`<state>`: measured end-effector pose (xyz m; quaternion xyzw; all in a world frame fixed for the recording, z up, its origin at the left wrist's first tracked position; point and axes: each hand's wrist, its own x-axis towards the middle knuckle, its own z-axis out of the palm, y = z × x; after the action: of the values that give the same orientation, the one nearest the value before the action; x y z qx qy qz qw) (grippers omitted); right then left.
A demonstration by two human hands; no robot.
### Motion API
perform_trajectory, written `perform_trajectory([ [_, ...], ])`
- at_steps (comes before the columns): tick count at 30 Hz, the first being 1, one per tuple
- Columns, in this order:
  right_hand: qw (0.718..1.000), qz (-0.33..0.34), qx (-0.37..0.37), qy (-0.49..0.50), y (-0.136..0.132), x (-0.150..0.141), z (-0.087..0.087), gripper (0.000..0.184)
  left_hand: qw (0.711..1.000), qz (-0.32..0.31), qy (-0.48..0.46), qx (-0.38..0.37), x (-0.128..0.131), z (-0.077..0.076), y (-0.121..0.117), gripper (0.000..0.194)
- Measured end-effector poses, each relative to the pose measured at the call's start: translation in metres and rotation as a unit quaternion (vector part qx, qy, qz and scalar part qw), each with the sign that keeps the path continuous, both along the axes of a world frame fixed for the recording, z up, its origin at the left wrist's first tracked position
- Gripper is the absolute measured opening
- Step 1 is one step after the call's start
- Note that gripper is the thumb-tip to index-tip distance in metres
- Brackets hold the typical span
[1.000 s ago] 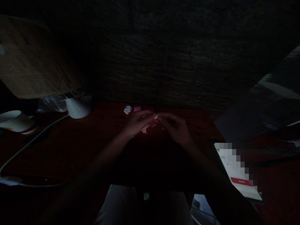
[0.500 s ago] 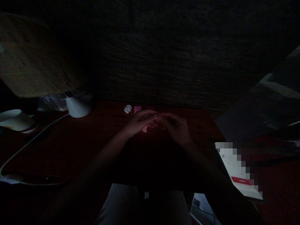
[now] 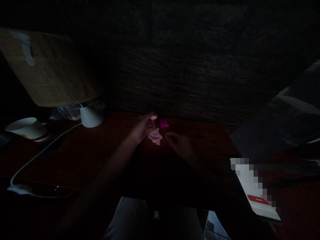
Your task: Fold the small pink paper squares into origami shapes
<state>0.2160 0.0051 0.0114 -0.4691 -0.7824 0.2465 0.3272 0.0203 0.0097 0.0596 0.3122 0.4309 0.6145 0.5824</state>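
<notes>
The scene is very dark. My left hand (image 3: 143,129) is over the table with its fingers curled, and a small pale pink lump (image 3: 153,117) sits at its fingertips. Just below those fingers lies a flat, ragged-edged pink piece (image 3: 155,136), its material unclear. To the right of that piece is my right hand (image 3: 180,144), thumb and forefinger brought together in a pinch. Whatever may be between these fingertips is too small and dark to make out. A bright magenta packet-like piece (image 3: 164,123) rests behind, between the two hands.
At the left on the brown wooden table (image 3: 75,156) are a paper cup (image 3: 27,128), a white cone-shaped base (image 3: 91,116) with a cable, and a clear plastic bag (image 3: 66,112). A cardboard box (image 3: 57,70) hangs over them. A partly blurred white device (image 3: 252,190) lies at the right edge.
My hands, together before, have moved apart, the right one going down and right. The pink ragged piece and magenta piece are more exposed. The view has shifted slightly.
</notes>
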Motion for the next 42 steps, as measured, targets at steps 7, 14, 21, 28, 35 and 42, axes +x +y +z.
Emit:
perform_trajectory([
  [7,0.998,0.004,0.001,-0.067,0.004,-0.021,-0.005,0.023,0.986,-0.097,0.127,0.038,-0.004,-0.011,0.002,0.035],
  [14,0.997,0.006,-0.022,-0.068,0.005,-0.023,-0.01,0.021,0.95,0.004,0.306,0.067,-0.021,-0.023,0.011,0.02],
  [21,0.997,-0.013,-0.034,-0.065,0.004,-0.022,-0.011,0.021,0.954,-0.019,0.297,0.044,-0.02,-0.027,0.013,0.019],
  [28,0.994,0.008,-0.066,-0.082,0.014,-0.02,-0.003,0.024,0.937,-0.069,0.331,0.091,-0.021,-0.029,0.011,0.024],
  [35,0.991,0.032,-0.054,-0.114,0.04,-0.038,0.019,0.023,0.924,-0.014,0.376,0.064,-0.034,-0.038,0.017,0.022],
  [42,0.989,0.048,-0.055,-0.126,0.049,-0.053,0.019,0.029,0.926,-0.033,0.37,0.066,-0.035,-0.047,0.022,0.022],
])
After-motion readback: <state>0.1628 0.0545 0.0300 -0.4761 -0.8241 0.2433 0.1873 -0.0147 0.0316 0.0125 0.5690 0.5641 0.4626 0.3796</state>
